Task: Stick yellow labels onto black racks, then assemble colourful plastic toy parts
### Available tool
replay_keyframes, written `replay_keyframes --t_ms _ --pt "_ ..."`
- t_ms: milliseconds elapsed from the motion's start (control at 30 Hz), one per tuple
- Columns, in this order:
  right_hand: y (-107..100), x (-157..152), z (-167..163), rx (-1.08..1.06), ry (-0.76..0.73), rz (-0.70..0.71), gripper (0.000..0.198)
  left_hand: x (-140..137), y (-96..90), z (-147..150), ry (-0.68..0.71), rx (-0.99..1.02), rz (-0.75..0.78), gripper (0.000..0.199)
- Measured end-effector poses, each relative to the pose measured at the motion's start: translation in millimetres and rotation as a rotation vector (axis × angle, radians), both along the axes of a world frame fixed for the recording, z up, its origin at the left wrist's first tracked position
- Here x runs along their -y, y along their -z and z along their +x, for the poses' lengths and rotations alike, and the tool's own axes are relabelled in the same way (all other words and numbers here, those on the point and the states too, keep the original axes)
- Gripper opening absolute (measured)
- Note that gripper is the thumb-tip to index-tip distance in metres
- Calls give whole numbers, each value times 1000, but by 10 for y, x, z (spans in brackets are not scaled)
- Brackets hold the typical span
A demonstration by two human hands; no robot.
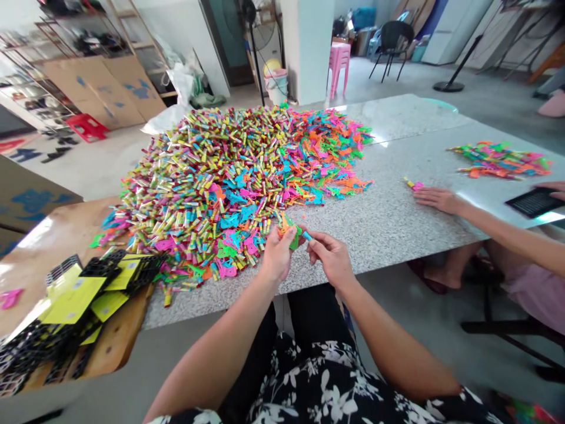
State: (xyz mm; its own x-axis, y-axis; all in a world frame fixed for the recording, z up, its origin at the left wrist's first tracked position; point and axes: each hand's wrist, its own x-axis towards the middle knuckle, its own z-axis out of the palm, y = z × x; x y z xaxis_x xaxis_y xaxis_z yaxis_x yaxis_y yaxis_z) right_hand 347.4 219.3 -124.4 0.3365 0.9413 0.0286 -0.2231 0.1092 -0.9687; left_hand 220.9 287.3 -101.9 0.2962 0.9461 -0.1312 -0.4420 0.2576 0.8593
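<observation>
My left hand (277,256) is closed around small flat plastic pieces; a green piece (295,238) and some orange show at its fingertips. In my right hand (332,256), thumb and fingers pinch a short blue tube (306,235), its end close against the green piece. Whether the two are joined I cannot tell. Just beyond both hands lies a big heap of short coloured tubes (198,171), mostly yellow with dark red ends. Flat plastic pieces (326,153) in orange, pink, blue and green spread along its right side and front.
On the speckled stone table (379,235), a co-worker's hand (436,199) rests by a small pink-and-yellow piece (414,185). Farther right are a smaller heap (503,160) and a dark phone-like device (534,201). Black mesh holders with yellow cards (77,299) lie on the wooden table (119,347) at left.
</observation>
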Motion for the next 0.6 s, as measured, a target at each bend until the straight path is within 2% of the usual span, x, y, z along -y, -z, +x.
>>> replay_keyframes --t_ms 167,267,333,367,400,467,500,533,600 --pt "140 172 33 263 77 -31 35 135 289 171 -10 67 -149 43" --pt "255 242 195 382 24 -100 39 128 445 192 46 -75 -143 43" --pt "321 220 487 391 34 -206 37 6 467 95 92 -334 -27 42" --pt "348 182 678 370 103 -258 36 -98 445 8 95 -489 73 41" --pt "371 128 881 313 221 -296 36 -228 404 -103 84 -652 198 41" --pt "399 -11 1236 91 543 -286 39 -541 282 -372 15 -970 485 37" --pt "402 -85 1347 38 613 -268 40 -709 213 -514 -13 -1168 621 36" --pt "401 -156 1392 36 624 -262 42 -876 149 -649 -33 -1366 708 38" --pt "387 -286 1266 130 477 -278 42 -1180 51 -874 -28 -1663 755 51"
